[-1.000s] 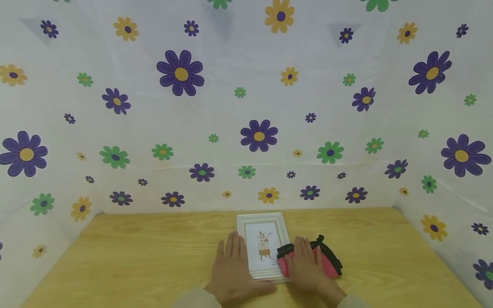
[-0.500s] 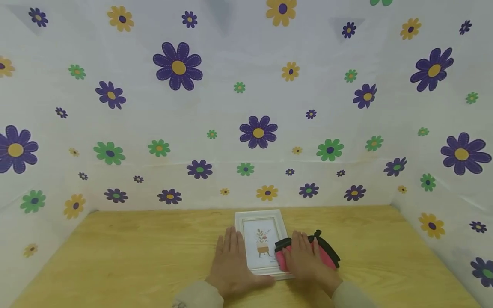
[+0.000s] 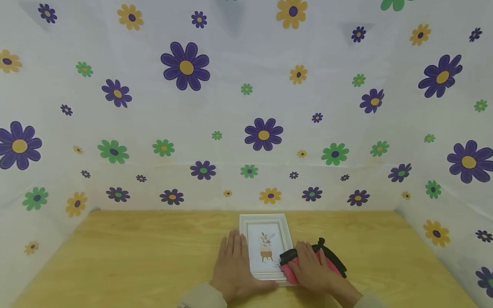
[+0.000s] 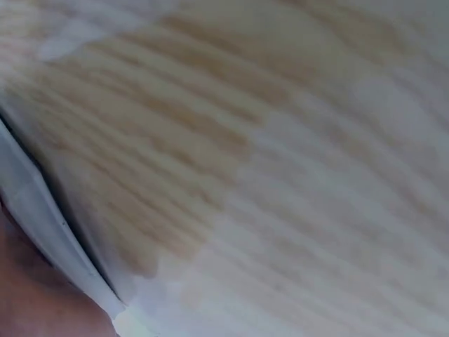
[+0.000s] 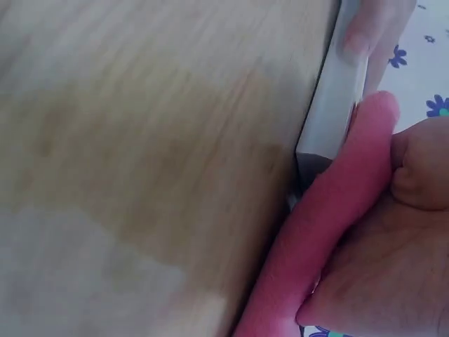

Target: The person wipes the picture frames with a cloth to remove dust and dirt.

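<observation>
A white picture frame (image 3: 286, 234) lies flat on the wooden table, showing a printed potted plant. My left hand (image 3: 233, 273) rests along its left side, fingers straight and thumb stretched across the near edge. Over the frame's lower right corner, my right hand (image 3: 315, 273) presses a pink cloth (image 3: 334, 267) with dark ruffled trim, its fingers lying fairly straight on top. From the right wrist, the pink cloth (image 5: 330, 203) sits between the right palm (image 5: 393, 274) and the frame's side (image 5: 330, 105). The left wrist view shows the frame's edge (image 4: 52, 225) above the table.
The light wooden table (image 3: 146, 252) extends on both sides of the hands. A white flower-print sheet (image 3: 227, 107) stands behind it and along both sides, like walls.
My right hand and the cloth have slid slightly toward me along the frame's right side. The left hand keeps its place. The head view has shifted a little.
</observation>
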### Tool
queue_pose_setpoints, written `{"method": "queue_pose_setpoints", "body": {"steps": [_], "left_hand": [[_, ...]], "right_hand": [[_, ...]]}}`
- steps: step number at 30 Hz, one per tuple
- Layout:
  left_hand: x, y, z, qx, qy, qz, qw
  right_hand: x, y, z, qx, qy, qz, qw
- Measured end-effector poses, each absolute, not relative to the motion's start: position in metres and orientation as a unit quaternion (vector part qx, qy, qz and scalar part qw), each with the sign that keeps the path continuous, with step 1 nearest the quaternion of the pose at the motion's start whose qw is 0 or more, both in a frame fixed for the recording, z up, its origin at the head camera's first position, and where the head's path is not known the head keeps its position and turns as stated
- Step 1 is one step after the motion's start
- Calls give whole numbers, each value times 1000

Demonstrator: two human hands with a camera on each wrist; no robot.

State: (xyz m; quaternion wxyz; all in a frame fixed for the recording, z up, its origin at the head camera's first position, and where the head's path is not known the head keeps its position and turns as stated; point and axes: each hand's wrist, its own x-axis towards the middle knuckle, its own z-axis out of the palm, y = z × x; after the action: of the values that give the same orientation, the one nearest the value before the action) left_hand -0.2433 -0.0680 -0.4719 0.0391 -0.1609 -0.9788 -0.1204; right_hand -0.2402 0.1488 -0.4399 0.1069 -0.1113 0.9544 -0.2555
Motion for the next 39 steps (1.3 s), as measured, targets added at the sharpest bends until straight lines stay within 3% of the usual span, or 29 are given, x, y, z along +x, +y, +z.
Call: {"method": "queue_pose_setpoints", "body": {"steps": [11,22,33,39], "left_hand": [[-244,-67,-476,-167,-980,-108,14],[-244,-69,-473,-188,-977,-96,31],[-237,-62,-478,-176,-979,-107,13],[-243,-67,-474,-162,-983,-80,43]], "right_hand": [[-313,136,-456,-68,955,-284,39],[-252,141,-459,-81,943,-323,20],[-326,141,-454,-46,953,-290,71],[-316,134,-451,-70,947,-309,54]]}}
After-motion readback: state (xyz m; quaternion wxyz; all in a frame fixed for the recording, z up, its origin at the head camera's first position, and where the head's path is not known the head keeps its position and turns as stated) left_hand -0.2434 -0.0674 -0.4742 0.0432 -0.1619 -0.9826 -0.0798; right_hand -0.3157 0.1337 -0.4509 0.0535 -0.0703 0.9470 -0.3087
